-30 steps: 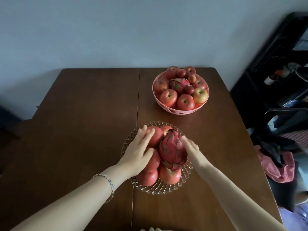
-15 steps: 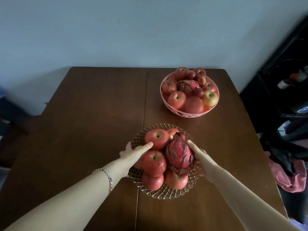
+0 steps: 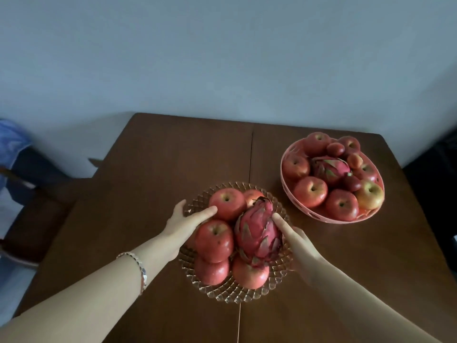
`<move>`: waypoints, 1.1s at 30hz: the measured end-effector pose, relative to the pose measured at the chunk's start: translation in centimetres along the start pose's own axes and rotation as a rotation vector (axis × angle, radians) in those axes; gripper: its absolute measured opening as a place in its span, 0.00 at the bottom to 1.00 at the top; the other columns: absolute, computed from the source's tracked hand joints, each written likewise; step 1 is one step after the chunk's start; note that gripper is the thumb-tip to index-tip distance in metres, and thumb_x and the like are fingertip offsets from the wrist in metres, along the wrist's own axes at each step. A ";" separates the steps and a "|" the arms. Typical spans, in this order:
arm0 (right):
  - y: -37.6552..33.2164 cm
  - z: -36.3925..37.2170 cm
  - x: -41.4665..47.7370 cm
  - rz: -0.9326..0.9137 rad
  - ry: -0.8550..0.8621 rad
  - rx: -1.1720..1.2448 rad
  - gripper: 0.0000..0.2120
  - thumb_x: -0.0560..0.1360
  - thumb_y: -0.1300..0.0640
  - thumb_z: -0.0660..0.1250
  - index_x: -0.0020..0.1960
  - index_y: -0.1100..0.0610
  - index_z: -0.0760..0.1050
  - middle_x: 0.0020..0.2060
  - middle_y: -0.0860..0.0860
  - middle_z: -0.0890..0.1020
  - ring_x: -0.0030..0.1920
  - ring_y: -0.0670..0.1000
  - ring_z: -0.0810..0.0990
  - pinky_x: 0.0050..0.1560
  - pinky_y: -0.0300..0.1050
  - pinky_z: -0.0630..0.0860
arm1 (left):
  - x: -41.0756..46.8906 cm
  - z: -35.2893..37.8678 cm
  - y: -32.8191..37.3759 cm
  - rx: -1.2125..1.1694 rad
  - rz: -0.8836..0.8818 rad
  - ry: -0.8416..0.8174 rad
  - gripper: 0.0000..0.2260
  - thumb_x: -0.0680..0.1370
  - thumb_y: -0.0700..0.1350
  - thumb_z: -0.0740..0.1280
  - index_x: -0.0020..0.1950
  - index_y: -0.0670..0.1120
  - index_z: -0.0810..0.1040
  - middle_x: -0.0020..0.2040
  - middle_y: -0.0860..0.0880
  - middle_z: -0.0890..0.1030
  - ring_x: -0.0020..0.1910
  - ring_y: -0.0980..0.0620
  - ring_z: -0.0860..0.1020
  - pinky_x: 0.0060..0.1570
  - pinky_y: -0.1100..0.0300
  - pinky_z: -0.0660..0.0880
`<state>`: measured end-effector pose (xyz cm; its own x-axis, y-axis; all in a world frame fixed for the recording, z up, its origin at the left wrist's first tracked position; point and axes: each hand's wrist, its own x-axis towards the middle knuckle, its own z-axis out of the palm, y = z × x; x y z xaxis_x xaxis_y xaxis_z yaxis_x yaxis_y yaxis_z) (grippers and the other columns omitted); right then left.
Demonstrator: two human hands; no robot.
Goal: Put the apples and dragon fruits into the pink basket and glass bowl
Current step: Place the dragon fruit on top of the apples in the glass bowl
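Note:
The glass bowl [image 3: 232, 297] stands at the table's near middle, holding several red apples [image 3: 214, 240] and a pink dragon fruit [image 3: 257, 233] that lies on top at the right. My left hand [image 3: 184, 222] clasps the bowl's left rim, its thumb against the far apple [image 3: 226, 203]. My right hand [image 3: 296, 240] clasps the right rim, its thumb touching the dragon fruit. Further back on the right is the pink basket [image 3: 319, 216], which holds several apples, small red fruits and another dragon fruit [image 3: 331, 168].
The brown wooden table [image 3: 148, 169] has a seam running down its middle and backs onto a pale wall. A dark chair [image 3: 37, 219] and blue cloth [image 3: 10, 142] are off the left edge. Dark furniture [image 3: 435, 181] is beyond the right edge.
Both hands have slid off the top of the fruit down to the glass bowl's left and right rim. My view has swung left, so the basket sits further right.

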<state>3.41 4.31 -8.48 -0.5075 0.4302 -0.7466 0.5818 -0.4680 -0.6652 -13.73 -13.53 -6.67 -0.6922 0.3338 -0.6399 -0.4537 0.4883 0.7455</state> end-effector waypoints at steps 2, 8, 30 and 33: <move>-2.6 2.0 2.0 -0.015 -0.005 0.004 0.62 0.46 0.22 0.71 0.73 0.52 0.61 0.64 0.54 0.76 0.63 0.58 0.75 0.64 0.67 0.68 | 3.0 -1.5 2.5 -0.004 0.035 0.007 0.47 0.63 0.63 0.74 0.76 0.54 0.55 0.74 0.45 0.63 0.72 0.43 0.63 0.72 0.45 0.60; -8.6 5.0 7.9 -0.063 0.064 0.043 0.63 0.43 0.23 0.72 0.70 0.55 0.65 0.59 0.55 0.80 0.58 0.58 0.79 0.61 0.66 0.71 | 9.7 -3.1 8.3 0.011 0.109 -0.013 0.46 0.63 0.64 0.74 0.75 0.55 0.56 0.73 0.45 0.65 0.71 0.44 0.65 0.71 0.45 0.60; -12.0 4.3 10.8 -0.057 0.225 0.095 0.31 0.72 0.32 0.57 0.61 0.55 0.74 0.55 0.55 0.79 0.56 0.56 0.76 0.62 0.52 0.71 | 13.8 0.8 11.6 0.392 0.027 0.090 0.32 0.78 0.63 0.51 0.74 0.43 0.60 0.71 0.39 0.65 0.69 0.40 0.66 0.68 0.47 0.63; -11.8 4.3 9.4 -0.056 0.354 -0.132 0.29 0.79 0.42 0.50 0.64 0.64 0.71 0.56 0.60 0.78 0.56 0.60 0.76 0.62 0.55 0.72 | 11.1 1.3 12.5 0.575 0.152 0.250 0.26 0.80 0.58 0.49 0.67 0.41 0.68 0.66 0.38 0.71 0.64 0.38 0.71 0.65 0.46 0.67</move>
<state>-10.97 10.52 -7.71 -0.3031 0.7034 -0.6430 0.6481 -0.3425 -0.6802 -26.33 -2.69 -4.69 -0.8667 0.2692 -0.4200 -0.0146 0.8278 0.5608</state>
